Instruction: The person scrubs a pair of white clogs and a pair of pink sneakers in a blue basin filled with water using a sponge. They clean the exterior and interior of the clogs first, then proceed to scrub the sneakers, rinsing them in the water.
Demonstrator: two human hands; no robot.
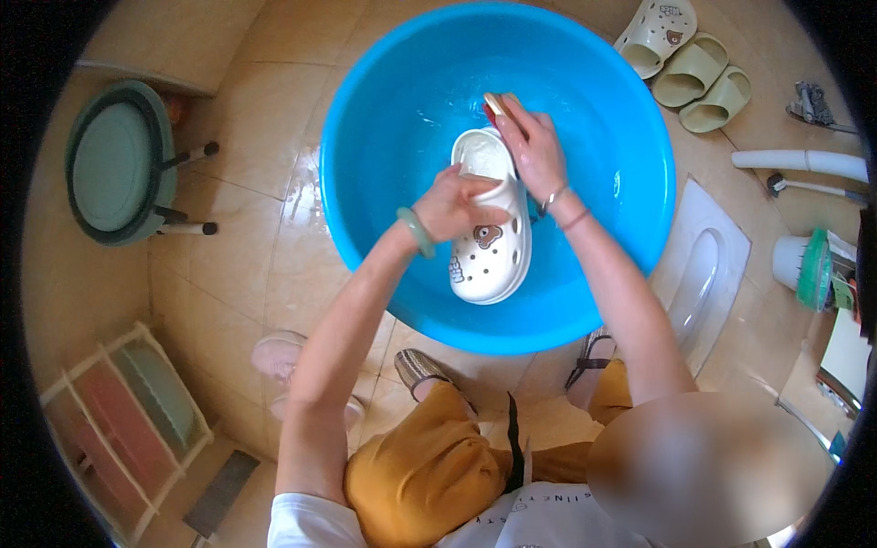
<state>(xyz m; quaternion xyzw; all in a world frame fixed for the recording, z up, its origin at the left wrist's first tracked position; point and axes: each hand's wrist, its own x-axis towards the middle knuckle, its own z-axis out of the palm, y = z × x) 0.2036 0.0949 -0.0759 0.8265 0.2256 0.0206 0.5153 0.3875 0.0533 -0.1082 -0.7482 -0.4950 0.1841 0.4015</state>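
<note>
A white clog with a brown bear charm and vent holes is held over a large blue basin, its heel end pointing away from me. My left hand, with a green bangle at the wrist, grips the clog across its opening, thumb over the upper. In my right hand is a scrub brush with a pale back and red bristles, at the clog's heel on the right side. My right fingers wrap round the brush. Some water glistens in the basin.
Another white clog and a pair of pale green slippers lie beyond the basin at right. A squat toilet is set in the floor right. At left are a green folding basin and a rack; pink shoes stand nearby.
</note>
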